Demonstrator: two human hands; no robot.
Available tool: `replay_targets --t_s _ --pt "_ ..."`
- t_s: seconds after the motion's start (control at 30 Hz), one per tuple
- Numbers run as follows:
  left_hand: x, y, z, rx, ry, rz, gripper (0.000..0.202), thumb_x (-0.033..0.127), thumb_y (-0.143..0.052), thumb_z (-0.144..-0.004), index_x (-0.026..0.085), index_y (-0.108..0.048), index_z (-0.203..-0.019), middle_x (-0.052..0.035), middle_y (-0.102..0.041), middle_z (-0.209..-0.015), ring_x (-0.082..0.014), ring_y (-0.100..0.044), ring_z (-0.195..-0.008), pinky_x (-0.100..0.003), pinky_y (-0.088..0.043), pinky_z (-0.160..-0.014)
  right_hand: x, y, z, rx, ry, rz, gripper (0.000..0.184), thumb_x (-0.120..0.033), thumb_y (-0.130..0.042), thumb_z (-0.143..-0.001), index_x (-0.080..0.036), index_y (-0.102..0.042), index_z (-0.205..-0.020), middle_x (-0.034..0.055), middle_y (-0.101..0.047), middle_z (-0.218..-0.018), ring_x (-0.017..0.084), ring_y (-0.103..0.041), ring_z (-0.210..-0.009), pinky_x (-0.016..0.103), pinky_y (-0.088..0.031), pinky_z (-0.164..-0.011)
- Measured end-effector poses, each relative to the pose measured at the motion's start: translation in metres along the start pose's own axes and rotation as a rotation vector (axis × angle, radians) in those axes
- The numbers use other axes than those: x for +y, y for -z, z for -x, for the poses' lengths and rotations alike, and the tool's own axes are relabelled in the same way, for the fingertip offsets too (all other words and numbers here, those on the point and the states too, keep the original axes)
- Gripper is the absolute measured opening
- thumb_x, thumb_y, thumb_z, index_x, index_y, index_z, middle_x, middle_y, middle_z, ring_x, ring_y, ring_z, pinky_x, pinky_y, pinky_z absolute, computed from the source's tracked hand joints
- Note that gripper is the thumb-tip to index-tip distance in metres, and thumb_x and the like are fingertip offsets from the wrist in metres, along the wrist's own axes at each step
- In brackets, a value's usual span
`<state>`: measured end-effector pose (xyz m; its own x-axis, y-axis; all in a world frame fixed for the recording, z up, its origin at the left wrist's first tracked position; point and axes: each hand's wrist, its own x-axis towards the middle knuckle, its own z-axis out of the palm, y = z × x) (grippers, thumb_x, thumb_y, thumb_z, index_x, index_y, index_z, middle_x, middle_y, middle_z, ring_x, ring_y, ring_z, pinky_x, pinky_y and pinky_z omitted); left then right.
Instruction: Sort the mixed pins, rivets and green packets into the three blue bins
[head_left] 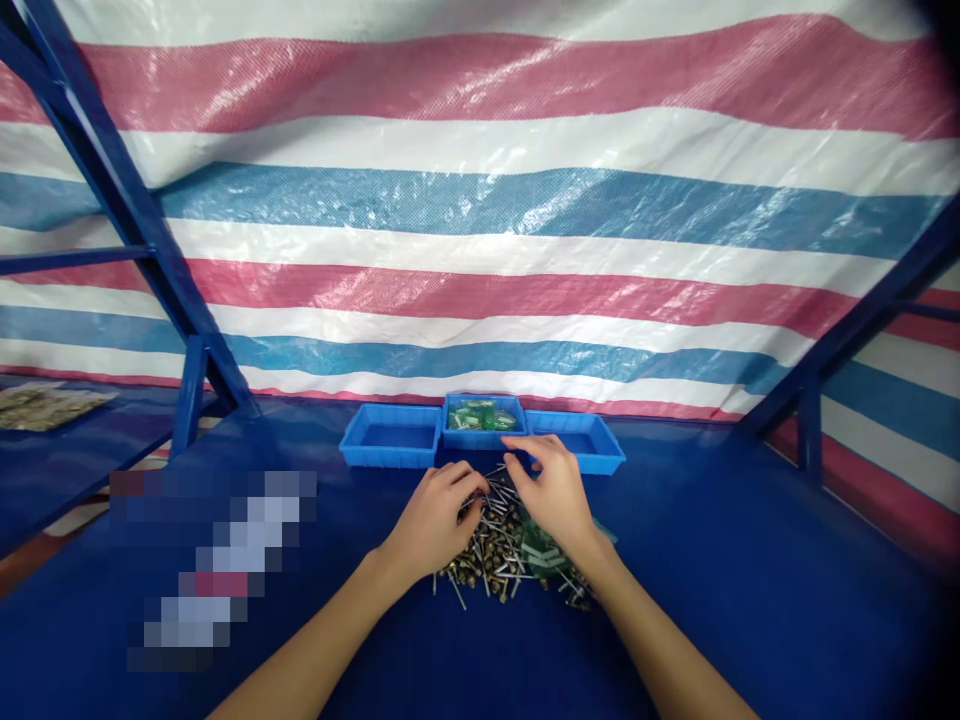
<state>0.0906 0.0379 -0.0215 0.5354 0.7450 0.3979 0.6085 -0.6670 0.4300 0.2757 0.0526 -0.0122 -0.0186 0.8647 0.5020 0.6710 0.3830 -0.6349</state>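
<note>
A loose pile of thin metal pins with brass-coloured ends lies on the blue table top. My left hand is at the pile's left side, fingers curled in towards the thumb; what they hold, if anything, is too small to make out. Over the pile's upper right side is my right hand, its thumb and forefinger stretched to the left and slightly apart, with nothing visible between them. Green pieces in clear plastic lie on the pile, partly hidden under my right wrist.
Behind the pile stand three blue trays: an empty left one, a middle one holding green and pale pieces, and a right one partly behind my right hand. Blue metal posts rise at both sides before a striped sheet.
</note>
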Motion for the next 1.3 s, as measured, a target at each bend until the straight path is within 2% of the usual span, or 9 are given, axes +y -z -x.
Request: replay_targets --t_s 0.13,0.27,0.37,0.53,0.7,0.9,1.03,1.17,1.3 --pt "-0.001 -0.001 0.000 -0.015 -0.003 -0.010 0.017 0.010 -0.046 -0.087 0.021 -0.059 -0.092 -0.0028 -0.062 -0.092 -0.0202 -0.059 -0.089 -0.032 -0.040 -0.076 0.018 0.033 -0.002 -0.120 -0.129 0.160 0.023 -0.030 -0.056 -0.083 -0.021 -0.074 -0.095 0.0038 -0.073 -0.079 0.019 -0.065 -0.067 0.032 -0.049 -0.067" --pt "-0.002 -0.001 0.001 -0.019 0.007 -0.006 0.017 0.011 -0.046 -0.088 0.021 -0.058 -0.092 -0.0029 -0.063 -0.093 -0.0203 -0.059 -0.089 -0.033 -0.039 -0.076 0.052 0.070 -0.003 -0.414 -0.291 0.370 0.025 -0.044 -0.066 -0.074 -0.020 -0.074 -0.077 0.0063 -0.072 -0.076 0.023 -0.066 -0.072 0.031 -0.045 -0.062" --pt "-0.003 -0.002 0.001 -0.015 0.001 -0.010 0.017 0.011 -0.045 -0.088 0.021 -0.058 -0.093 -0.0030 -0.063 -0.092 -0.0204 -0.059 -0.089 -0.033 -0.039 -0.076 0.068 0.082 0.000 -0.522 -0.361 0.364 0.035 -0.050 -0.074 -0.063 -0.019 -0.073 -0.081 0.0072 -0.072 -0.078 0.023 -0.066 -0.071 0.029 -0.043 -0.059" --pt "-0.003 -0.003 0.000 -0.022 -0.005 -0.003 0.017 0.010 -0.045 -0.088 0.021 -0.058 -0.092 -0.0028 -0.063 -0.091 -0.0201 -0.058 -0.088 -0.033 -0.038 -0.076 0.058 0.066 0.001 -0.485 -0.410 0.415 0.043 -0.062 -0.066 -0.068 -0.019 -0.066 -0.060 0.0080 -0.068 -0.065 0.022 -0.063 -0.063 0.031 -0.037 -0.054" --pt "-0.003 -0.002 -0.001 -0.009 -0.010 0.012 0.017 0.010 -0.046 -0.088 0.021 -0.058 -0.094 -0.0023 -0.063 -0.093 -0.0191 -0.059 -0.088 -0.033 -0.039 -0.078 0.049 0.047 0.003 -0.474 -0.440 0.415 0.035 -0.052 -0.074 -0.063 -0.019 -0.061 -0.058 0.0061 -0.064 -0.062 0.020 -0.059 -0.061 0.029 -0.032 -0.051" --pt "-0.005 -0.003 -0.001 0.012 -0.017 0.031 0.018 0.012 -0.046 -0.089 0.021 -0.059 -0.094 -0.0035 -0.063 -0.092 -0.0199 -0.059 -0.089 -0.032 -0.041 -0.077 0.051 0.050 0.002 -0.449 -0.348 0.094 0.028 -0.036 -0.074 -0.064 -0.019 -0.051 -0.059 -0.0030 -0.052 -0.055 0.013 -0.047 -0.053 0.026 -0.029 -0.050" --pt "-0.003 -0.004 -0.001 0.043 0.015 0.191 0.015 0.016 -0.047 -0.089 0.021 -0.060 -0.096 -0.0039 -0.062 -0.089 -0.0182 -0.060 -0.083 -0.030 -0.044 -0.076 0.040 0.047 -0.001 -0.395 -0.287 -0.230 0.025 -0.036 -0.070 -0.071 -0.019 -0.052 -0.066 -0.0054 -0.048 -0.057 0.010 -0.043 -0.053 0.024 -0.030 -0.052" --pt "0.000 -0.003 -0.004 0.062 0.184 0.487 0.018 0.028 -0.051 -0.091 0.021 -0.057 -0.107 -0.0010 -0.064 -0.079 -0.0151 -0.059 -0.071 -0.026 -0.046 -0.067 0.025 0.035 0.001 -0.339 -0.226 -0.542 0.024 -0.037 -0.071 -0.074 -0.018 -0.057 -0.069 -0.0048 -0.051 -0.062 0.009 -0.043 -0.055 0.023 -0.032 -0.053" --pt "-0.001 0.000 -0.008 0.032 0.344 0.753 0.026 0.039 -0.051 -0.091 0.018 -0.058 -0.106 0.0005 -0.065 -0.066 -0.0135 -0.058 -0.058 -0.025 -0.047 -0.059 0.015 0.017 0.007 -0.302 -0.274 -0.666 0.025 -0.039 -0.075 -0.071 -0.017 -0.064 -0.073 -0.0077 -0.045 -0.048 0.006 -0.035 -0.044 0.021 -0.025 -0.045"
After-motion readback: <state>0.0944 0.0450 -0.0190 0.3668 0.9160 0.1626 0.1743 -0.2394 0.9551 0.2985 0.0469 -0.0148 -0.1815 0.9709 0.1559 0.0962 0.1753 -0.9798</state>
